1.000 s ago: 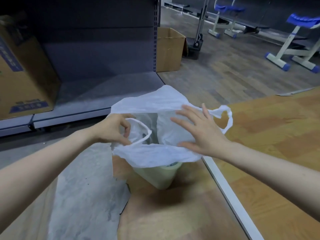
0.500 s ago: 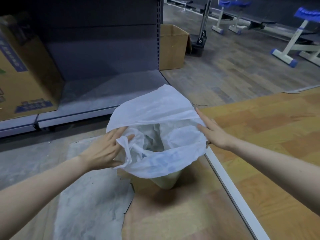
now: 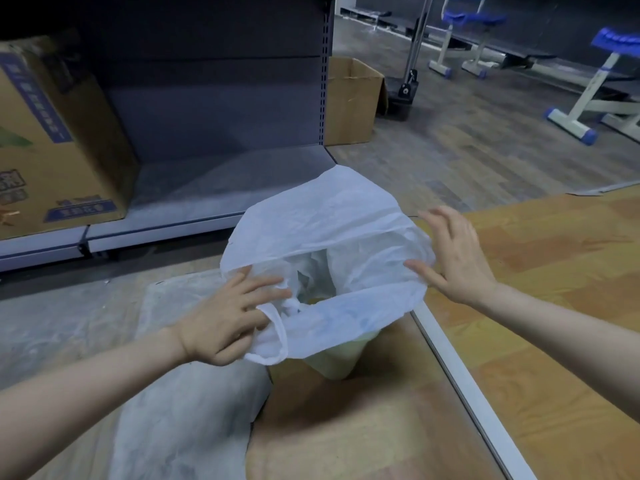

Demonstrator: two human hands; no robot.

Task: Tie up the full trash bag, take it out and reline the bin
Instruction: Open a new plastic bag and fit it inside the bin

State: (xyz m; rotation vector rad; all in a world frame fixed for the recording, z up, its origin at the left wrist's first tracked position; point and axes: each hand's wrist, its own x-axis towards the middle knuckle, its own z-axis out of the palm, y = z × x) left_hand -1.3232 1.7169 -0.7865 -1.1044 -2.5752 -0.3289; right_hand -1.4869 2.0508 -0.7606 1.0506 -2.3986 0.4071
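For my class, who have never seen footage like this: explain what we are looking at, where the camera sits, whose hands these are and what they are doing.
There is no machine here. The camera sits on a person's head and looks forward and down, so both bare arms reach in from the bottom of the picture. On the floor stands a small pale green bin with a white plastic bag draped over its top. The left hand rests flat on the bag's near-left edge beside a loop handle. The right hand, fingers spread, touches the bag's right side. Neither hand grips anything. Behind are a grey shelf holding a printed cardboard box, and a plain cardboard box on the floor.
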